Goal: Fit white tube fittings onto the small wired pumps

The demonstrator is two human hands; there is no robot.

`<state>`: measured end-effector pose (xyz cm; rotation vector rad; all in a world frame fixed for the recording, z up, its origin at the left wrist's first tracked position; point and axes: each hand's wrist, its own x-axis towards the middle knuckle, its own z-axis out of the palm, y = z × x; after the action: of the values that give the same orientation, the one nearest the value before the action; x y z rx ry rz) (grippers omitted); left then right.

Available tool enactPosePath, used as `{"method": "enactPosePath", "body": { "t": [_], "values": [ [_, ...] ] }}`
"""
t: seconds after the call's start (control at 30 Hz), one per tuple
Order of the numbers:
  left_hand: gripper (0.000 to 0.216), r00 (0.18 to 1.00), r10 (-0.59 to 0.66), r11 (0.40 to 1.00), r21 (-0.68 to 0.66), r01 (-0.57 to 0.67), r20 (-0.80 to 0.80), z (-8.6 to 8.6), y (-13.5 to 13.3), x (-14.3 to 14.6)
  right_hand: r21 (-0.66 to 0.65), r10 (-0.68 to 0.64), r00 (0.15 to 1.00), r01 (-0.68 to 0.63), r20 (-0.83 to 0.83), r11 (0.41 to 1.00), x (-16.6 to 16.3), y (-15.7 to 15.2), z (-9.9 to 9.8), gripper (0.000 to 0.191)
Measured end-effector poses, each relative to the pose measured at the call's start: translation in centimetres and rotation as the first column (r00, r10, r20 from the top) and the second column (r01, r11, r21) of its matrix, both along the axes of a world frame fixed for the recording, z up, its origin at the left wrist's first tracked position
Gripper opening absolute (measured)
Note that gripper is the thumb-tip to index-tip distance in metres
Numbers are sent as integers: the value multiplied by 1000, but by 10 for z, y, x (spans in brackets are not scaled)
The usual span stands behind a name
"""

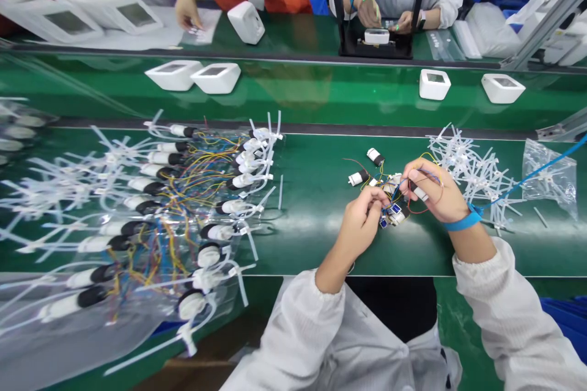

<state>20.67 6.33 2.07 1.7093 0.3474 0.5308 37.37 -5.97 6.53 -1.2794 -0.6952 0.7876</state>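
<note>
My right hand (435, 190) is closed around a small black-and-white cylinder (419, 192) with thin red and blue wires. Beside it, my left hand (360, 220) is closed, thumb and fingertips pinching what look like the thin wires of the pile. Between and below my hands lies a small pile of wired cylinders (398, 216) with blue connectors, partly hidden by my fingers. Two more cylinders, one upper (375, 156) and one lower (358, 178), lie just beyond the pile on the green work surface (312, 244). A blue wrist strap (464, 220) circles my right wrist.
At left lie many wired cylinders with white tubes (151, 186) on plastic bags. Clear-white tube pieces (468, 159) are heaped at right near a plastic bag (550, 174). White devices (215, 78) sit on the green belt ahead. Co-workers' hands (188, 12) work across it.
</note>
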Motion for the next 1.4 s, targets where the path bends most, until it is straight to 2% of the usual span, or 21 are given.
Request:
{"method": "enactPosePath", "body": {
  "t": [0.13, 0.27, 0.47, 0.57, 0.83, 1.03, 1.4],
  "values": [
    [16, 1000, -8, 999, 45, 7, 16, -4, -1, 1, -5, -30, 999, 30, -18, 1000, 0, 1, 0, 37],
    [15, 999, -25, 978, 210, 19, 24, -2, -1, -1, 1, -57, 998, 57, -10, 998, 1, 2, 2, 39],
    [38, 999, 48, 935, 352, -41, -13, -10, -4, 2, 24, -60, 996, 62, -61, 998, -1, 2, 4, 37],
    [40, 996, 86, 914, 399, -75, -10, -15, -7, 5, 18, -49, 997, 51, -62, 999, -2, 2, 3, 38],
    [21, 994, 108, 896, 433, -98, 2, -13, -6, 8, 28, 0, 1000, 1, -26, 1000, -2, -2, -1, 38],
    [21, 990, 136, 882, 450, -138, 35, -17, -7, 7, 74, -19, 998, 24, -68, 997, -4, 1, 6, 38],
    [19, 967, 253, 888, 393, -240, 18, -17, -7, 6, 77, -26, 994, 34, -103, 996, -5, 3, 8, 43]
  ]
}}
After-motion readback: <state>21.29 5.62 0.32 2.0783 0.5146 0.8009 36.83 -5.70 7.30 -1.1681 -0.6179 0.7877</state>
